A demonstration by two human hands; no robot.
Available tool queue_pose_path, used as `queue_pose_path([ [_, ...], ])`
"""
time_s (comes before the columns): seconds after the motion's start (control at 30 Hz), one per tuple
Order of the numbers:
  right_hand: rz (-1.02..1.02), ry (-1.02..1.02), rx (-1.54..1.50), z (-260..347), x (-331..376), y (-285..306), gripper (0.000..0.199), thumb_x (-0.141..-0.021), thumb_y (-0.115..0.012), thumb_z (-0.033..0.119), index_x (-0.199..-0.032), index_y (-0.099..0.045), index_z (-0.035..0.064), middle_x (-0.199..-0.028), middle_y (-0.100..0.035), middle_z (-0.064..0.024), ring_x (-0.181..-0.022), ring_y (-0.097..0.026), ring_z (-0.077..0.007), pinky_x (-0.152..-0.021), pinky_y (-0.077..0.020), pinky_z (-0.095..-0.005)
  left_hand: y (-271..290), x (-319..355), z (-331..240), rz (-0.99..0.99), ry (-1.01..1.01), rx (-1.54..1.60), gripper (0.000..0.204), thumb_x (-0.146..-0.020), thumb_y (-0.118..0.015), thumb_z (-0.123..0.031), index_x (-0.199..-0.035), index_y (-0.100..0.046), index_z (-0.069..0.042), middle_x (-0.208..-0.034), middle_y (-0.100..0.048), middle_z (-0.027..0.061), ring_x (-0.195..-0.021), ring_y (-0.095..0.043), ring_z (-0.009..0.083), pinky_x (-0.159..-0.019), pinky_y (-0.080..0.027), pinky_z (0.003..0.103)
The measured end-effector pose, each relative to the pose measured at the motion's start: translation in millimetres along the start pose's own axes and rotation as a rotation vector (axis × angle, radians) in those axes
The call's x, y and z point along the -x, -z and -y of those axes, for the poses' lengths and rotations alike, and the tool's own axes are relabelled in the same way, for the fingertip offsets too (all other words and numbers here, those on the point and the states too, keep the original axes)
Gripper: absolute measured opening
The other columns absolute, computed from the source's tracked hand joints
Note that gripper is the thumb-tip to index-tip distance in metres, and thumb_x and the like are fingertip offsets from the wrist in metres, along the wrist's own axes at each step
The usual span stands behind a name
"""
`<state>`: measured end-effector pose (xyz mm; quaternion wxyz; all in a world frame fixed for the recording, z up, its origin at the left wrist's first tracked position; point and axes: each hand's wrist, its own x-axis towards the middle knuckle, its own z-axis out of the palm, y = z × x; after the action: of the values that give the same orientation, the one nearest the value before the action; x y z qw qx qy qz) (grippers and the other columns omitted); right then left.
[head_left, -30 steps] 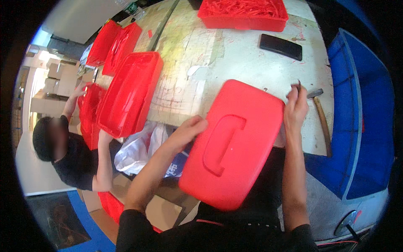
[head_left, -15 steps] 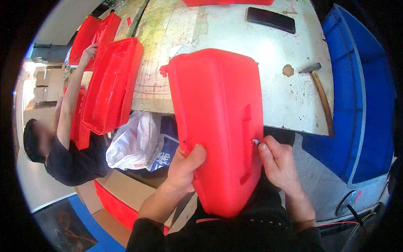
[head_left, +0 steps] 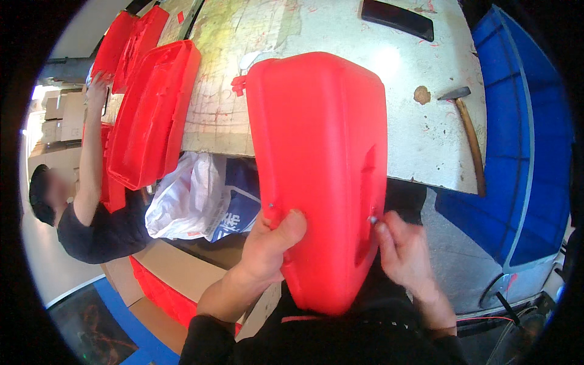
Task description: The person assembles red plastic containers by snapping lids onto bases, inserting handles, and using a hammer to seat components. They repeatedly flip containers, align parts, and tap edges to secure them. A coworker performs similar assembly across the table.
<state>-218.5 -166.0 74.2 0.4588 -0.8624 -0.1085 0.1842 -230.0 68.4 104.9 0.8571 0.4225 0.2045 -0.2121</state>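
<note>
So now the boxy red plastic case is facing edge-up, left hand gripping it, and right hand's fingers are pinching a small shiny metallic-looking bit against the side opposite.

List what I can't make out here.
Head view: small shiny piece at the right hand, kind unclear; too small, partly covered by fingers.
Head view: left hand's far fingers, hidden behind the red case.
Head view: the case's inside, hidden by its outer shell.
Head view: blue bin's right side, lost in dark rim.
</note>
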Motion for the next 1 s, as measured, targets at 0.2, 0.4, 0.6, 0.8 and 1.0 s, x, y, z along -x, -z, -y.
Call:
queue_pose_path([
  [0.2,-0.056,-0.01,-0.192,6,3,0,0.025,-0.092,-0.067,0.017,-0.107,-0.056,-0.0004,-0.066,-0.061,-0.0163,-0.061,-0.067,-0.0316,-0.055,-0.0515,-0.0371,7,-1,5,0.001,-0.056,0.065,0.07,-0.095,-0.065,-0.038,-0.147,-0.035,-0.002,-0.142,-0.052,0.0169,-0.127,-0.055,0.0328,-0.106,-0.046,0.049],
  [0.4,-0.301,0.265,0.15,-7,-48,10,0.015,-0.088,-0.069,0.006,-0.094,-0.057,0.0009,-0.07,-0.065,-0.0142,-0.058,-0.067,-0.0264,-0.051,-0.0517,-0.0357,62,-25,-1,0.099,-0.175,0.154,0.061,-0.091,-0.071,-0.036,-0.139,-0.049,-0.004,-0.13,-0.062,0.0094,-0.116,-0.062,0.0217,-0.099,-0.051,0.04],
  [0.6,-0.283,-0.022,0.704,-29,-146,62,0.022,-0.088,-0.063,0.007,-0.108,-0.057,-0.0003,-0.1,-0.065,-0.0235,-0.092,-0.065,-0.0419,-0.076,-0.0516,-0.0494,148,-77,-2,-0.078,-0.086,0.343,0.07,-0.09,-0.069,-0.046,-0.143,-0.047,-0.004,-0.133,-0.061,0.0108,-0.119,-0.06,0.0236,-0.105,-0.046,0.042],
  [0.8,-0.238,0.603,0.62,43,-289,69,0.02,-0.086,-0.063,0.004,-0.106,-0.066,0.002,-0.098,-0.069,-0.0201,-0.089,-0.066,-0.0384,-0.079,-0.0529,-0.0441,148,-119,-22,0.061,-0.187,0.169,0.053,-0.096,-0.066,-0.03,-0.138,-0.052,-0.002,-0.126,-0.064,0.0096,-0.11,-0.063,0.0184,-0.097,-0.049,0.034],
  [1.0,-0.21,0.463,0.79,136,-422,57,0.019,-0.088,-0.061,0.008,-0.105,-0.067,0.002,-0.106,-0.067,-0.0207,-0.098,-0.064,-0.0393,-0.086,-0.0509,-0.0458,142,-139,-49,-0.211,-0.152,-0.207,0.034,-0.1,-0.06,-0.023,-0.126,-0.059,0.0,-0.114,-0.066,0.0045,-0.104,-0.061,0.0136,-0.091,-0.048,0.03],
])
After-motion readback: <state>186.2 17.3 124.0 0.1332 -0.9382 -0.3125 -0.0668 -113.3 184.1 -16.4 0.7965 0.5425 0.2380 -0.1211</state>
